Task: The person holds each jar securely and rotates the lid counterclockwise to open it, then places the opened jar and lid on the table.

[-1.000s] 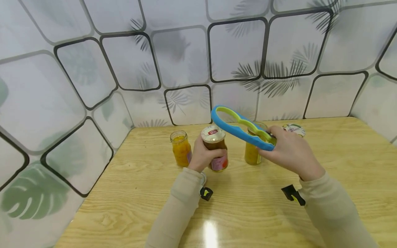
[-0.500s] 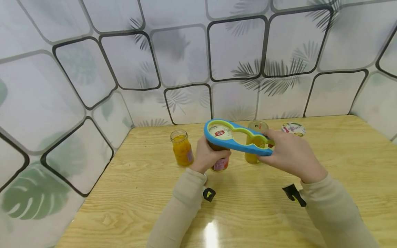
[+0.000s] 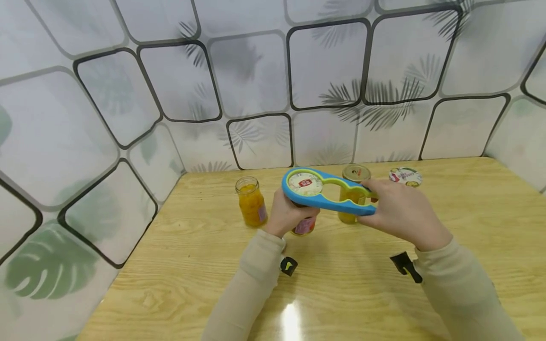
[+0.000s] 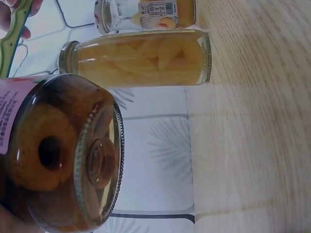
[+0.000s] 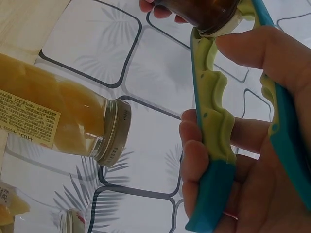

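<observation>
Brown jar [image 3: 304, 227]: Raised off the desk [image 3: 170, 265] near the middle of the scene, its base showing in the left wrist view and a ring-shaped piece visible behind the glass.
Left grip [image 3: 285, 215]: Wrapped around the brown jar below its top, a beige sleeve [image 3: 249, 279] trailing toward the viewer.
Right grip [image 3: 403, 213]: Clasping the handle end of a jar opener, fingers curled around one of its arms in the right wrist view.
Jar opener [image 3: 337, 205]: Blue outside and yellow-green inside, its far loop encircles the brown jar's top; how tightly it bites cannot be told.
White lid [image 3: 304, 183]: Framed by that loop and still on the brown jar. The tool appears to be in place, the lid not yet off.
Orange jar [image 3: 252, 206]: Standing on the desk just beyond the left grip, its mouth uncapped, apparently the one jar here already without a lid.
Yellow jar [image 4: 141, 58]: Upright behind the opener, partly blocked from the head view, its metal cap [image 5: 116, 133] on and no hand touching it.
Fruit-label jar [image 4: 158, 13]: Standing to the right of the yellow jar, mostly hidden behind the right grip, its printed cap [image 3: 405, 176] also in place.
Patterned wall [image 3: 251, 76]: Dark-lined squares and leaf prints rise behind the desk.
</observation>
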Available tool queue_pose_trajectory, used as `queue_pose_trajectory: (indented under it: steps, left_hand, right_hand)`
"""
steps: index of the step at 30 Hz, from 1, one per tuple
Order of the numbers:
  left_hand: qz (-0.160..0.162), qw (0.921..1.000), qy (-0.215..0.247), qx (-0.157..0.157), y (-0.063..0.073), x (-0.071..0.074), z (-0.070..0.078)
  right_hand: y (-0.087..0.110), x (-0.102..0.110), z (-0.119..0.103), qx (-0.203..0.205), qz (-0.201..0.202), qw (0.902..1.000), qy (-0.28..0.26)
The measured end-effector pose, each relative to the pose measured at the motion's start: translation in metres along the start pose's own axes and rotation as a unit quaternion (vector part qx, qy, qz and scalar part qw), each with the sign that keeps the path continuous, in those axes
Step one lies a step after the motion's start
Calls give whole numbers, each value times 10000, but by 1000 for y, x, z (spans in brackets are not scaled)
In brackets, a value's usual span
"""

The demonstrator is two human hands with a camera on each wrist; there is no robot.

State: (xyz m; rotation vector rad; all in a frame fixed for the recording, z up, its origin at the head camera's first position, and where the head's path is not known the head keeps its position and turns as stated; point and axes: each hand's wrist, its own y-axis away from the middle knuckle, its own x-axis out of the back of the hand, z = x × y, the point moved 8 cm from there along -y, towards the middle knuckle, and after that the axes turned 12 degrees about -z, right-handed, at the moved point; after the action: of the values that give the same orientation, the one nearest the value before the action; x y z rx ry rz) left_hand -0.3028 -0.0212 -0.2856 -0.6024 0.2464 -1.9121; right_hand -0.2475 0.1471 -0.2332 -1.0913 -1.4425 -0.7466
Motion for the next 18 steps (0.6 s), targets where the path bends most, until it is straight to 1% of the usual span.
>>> queue_pose_trajectory:
  steps: [7,10,15,17,18]
  left_hand:
    - [-30,9998,-130,119,-1,0,-2]
    - [-51,9998,-121,174,-1,0,0]
    - [-86,9996,-147,237,4,-1,19]
    - [-119,9995,-193,204,5,-2,27]
    - [-144,9995,-207,191,5,-2,29]
  right_hand:
    - [-2,0,1,-2,50,10000,43]
    - [-2,-1,1,-2,51,10000,47]
    - [-3,-1,2,26,11,10000,55]
    - [-2,-1,3,26,-18,10000,39]
    - [-2,-1,3,30,-33,10000,27]
